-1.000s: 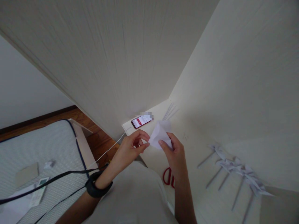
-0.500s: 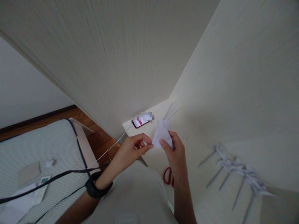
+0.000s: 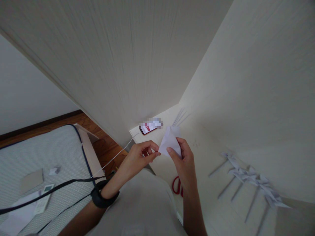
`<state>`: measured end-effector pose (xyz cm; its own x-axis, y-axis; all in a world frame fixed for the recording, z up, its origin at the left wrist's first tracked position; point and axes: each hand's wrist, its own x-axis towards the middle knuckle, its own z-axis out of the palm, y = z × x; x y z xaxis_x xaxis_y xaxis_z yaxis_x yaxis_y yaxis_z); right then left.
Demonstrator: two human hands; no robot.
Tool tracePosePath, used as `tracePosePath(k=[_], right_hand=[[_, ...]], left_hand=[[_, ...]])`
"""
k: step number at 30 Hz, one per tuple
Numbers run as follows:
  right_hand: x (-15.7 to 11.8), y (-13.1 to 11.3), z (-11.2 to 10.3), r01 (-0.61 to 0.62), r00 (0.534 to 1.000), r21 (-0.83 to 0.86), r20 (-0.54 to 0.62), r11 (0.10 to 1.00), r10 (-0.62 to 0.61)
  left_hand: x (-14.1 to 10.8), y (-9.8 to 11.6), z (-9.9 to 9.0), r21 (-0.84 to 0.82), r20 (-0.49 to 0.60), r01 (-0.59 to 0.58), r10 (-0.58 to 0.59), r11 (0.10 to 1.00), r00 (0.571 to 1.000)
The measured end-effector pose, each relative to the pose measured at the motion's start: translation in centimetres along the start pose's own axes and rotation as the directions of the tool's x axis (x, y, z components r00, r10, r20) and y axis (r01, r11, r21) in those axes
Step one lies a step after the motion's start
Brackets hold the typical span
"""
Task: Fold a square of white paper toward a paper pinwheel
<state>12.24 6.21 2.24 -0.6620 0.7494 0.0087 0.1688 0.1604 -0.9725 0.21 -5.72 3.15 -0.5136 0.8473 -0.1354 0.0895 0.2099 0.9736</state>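
Bare hands meet over a white, folded paper piece (image 3: 169, 139) held above the near part of the desk: the right hand (image 3: 184, 160) grips its right side, thumb on top, probably to steady it, while the left hand (image 3: 137, 158), a broad black band (image 3: 99, 198) at its wrist, has thumb and finger pinched together at the left corner, as if to work that edge precisely. Just beside the right forearm lie red, looped handles (image 3: 175, 185), seemingly scissors, within easy reach. They rest on the smooth, whitish desktop (image 3: 204, 170). To the right, white folded-paper shapes on thin grey stems (image 3: 263, 183) lie in a row by the wall, perhaps lined up to spare them crushing. Beyond the paper, slim pale sticks (image 3: 178, 116) lie together near the corner, beside a lit, dark-edged phone (image 3: 149, 128) with a thin white cable (image 3: 115, 157). Off to the left, a pale, textured mattress (image 3: 61, 147) bears loose papers, with brown wooden flooring (image 3: 107, 150) alongside; pale, faintly streaked panelling (image 3: 118, 65) rises behind the phone.
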Motion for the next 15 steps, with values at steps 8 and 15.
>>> tracePosePath(k=[8, 15], right_hand=[[-0.19, -0.08, 0.01, 0.01, 1.0, 0.0, -0.003, 1.0, -0.01], [-0.17, -0.07, 0.0, 0.018, 1.0, -0.012, -0.009, 1.0, -0.018]], left_hand=[[-0.09, 0.33, 0.09, -0.006, -0.002, 0.013, -0.013, 1.0, 1.0], [-0.26, 0.4, 0.11, -0.011, 0.0, 0.022, -0.022, 1.0, 1.0]])
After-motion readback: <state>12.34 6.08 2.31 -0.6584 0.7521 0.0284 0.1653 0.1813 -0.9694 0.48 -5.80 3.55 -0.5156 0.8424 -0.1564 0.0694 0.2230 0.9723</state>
